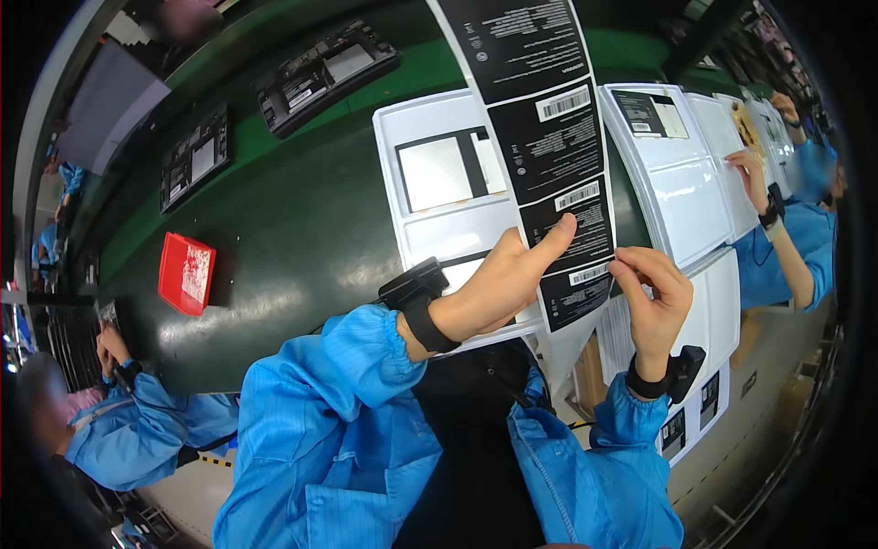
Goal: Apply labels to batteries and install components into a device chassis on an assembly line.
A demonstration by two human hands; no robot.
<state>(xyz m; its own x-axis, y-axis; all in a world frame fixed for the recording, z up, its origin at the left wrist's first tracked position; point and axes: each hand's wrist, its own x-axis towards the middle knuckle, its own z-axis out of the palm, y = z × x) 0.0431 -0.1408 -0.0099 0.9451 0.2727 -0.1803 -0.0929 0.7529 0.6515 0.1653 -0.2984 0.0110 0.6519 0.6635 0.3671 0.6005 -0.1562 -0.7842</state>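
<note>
A long strip of black labels [551,137] with white print and barcodes runs down from the top edge, on pale backing. My left hand [494,285] grips the strip from its left side, thumb lying across the front and the other fingers mostly hidden behind. At the strip's right edge, near a lower barcode, my right hand [654,297] pinches a label's edge between thumb and forefinger. Behind the strip lies a white tray [388,165] with flat black-and-white pieces [434,174] in it. Blank backing hangs below the lowest black label.
A red bin [187,274] stands on the dark green bench [283,220] at left. Two opened electronic units [326,75] lie farther back. More white trays [686,215] are stacked to the right, near a co-worker's arm [786,252]. Another co-worker [151,425] sits at left.
</note>
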